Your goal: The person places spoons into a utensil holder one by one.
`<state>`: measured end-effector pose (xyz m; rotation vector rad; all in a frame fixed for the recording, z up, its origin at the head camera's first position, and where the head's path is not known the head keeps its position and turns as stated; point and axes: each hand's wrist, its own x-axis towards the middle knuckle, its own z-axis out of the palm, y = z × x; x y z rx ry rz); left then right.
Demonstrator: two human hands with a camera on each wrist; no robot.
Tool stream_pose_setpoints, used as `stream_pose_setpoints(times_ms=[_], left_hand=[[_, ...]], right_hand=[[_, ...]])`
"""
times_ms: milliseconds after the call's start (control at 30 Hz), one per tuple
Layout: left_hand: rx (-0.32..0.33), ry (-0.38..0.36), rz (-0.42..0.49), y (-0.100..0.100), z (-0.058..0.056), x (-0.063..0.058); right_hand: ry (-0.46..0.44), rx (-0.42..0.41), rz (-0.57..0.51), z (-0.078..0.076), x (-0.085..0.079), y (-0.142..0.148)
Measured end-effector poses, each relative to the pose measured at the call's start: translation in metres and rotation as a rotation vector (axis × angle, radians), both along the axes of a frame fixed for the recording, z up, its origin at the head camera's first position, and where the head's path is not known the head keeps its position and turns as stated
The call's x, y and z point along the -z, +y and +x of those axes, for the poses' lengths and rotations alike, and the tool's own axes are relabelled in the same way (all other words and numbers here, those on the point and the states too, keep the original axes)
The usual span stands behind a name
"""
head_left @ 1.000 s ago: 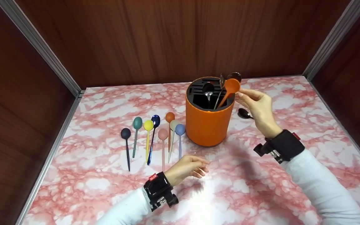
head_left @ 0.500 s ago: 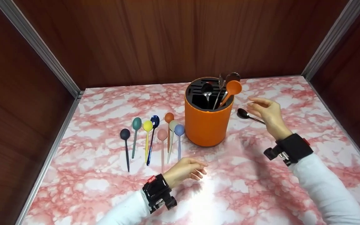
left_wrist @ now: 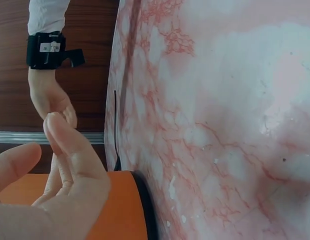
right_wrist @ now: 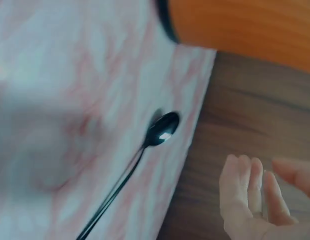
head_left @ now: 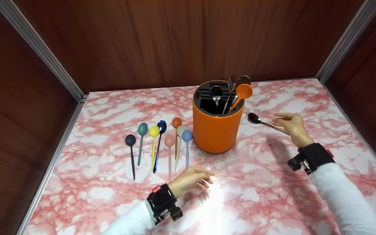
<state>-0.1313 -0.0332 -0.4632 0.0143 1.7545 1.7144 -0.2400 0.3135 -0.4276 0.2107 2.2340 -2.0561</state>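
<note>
My right hand (head_left: 290, 125) is raised over the handle end of a black spoon (head_left: 254, 117) on the table, with nothing in its fingers. In the right wrist view the hand (right_wrist: 265, 200) shows apart from that dark, shiny spoon (right_wrist: 162, 129). My left hand (head_left: 189, 181), relaxed and holding nothing, is low in front of the orange utensil holder (head_left: 217, 133), near the handle of the periwinkle spoon (head_left: 187, 135). An orange spoon (head_left: 244, 91) and several metal spoons stand in the holder, bowls up.
Left of the holder lie several spoons, among them a navy one (head_left: 130, 140), a teal one (head_left: 143, 129), a yellow one (head_left: 154, 131) and a pink one (head_left: 169, 141). Wood-grain panels (head_left: 175, 42) wall the marbled table (head_left: 100, 209) at the back and sides.
My right hand has let go of the orange spoon, which now leans in the holder, and has moved right and down toward the black spoon. The left hand has barely shifted.
</note>
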Motion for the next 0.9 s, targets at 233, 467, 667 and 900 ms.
stream_pose_setpoints(times_ms=[233, 467, 667, 900], left_hand=[[-0.019, -0.016, -0.037, -0.002, 0.000, 0.003], [-0.030, -0.025, -0.035, -0.003, 0.002, 0.004], [-0.038, -0.034, 0.001, -0.004, 0.002, 0.007], [-0.045, -0.036, 0.002, -0.005, 0.002, 0.008]], right_hand=[[0.022, -0.052, 0.326, -0.004, 0.021, 0.012], [0.001, -0.033, 0.497, -0.004, 0.041, 0.020], [0.045, -0.076, 0.744, -0.006, 0.051, 0.029], [0.065, -0.112, 0.863, -0.007, 0.057, 0.032]])
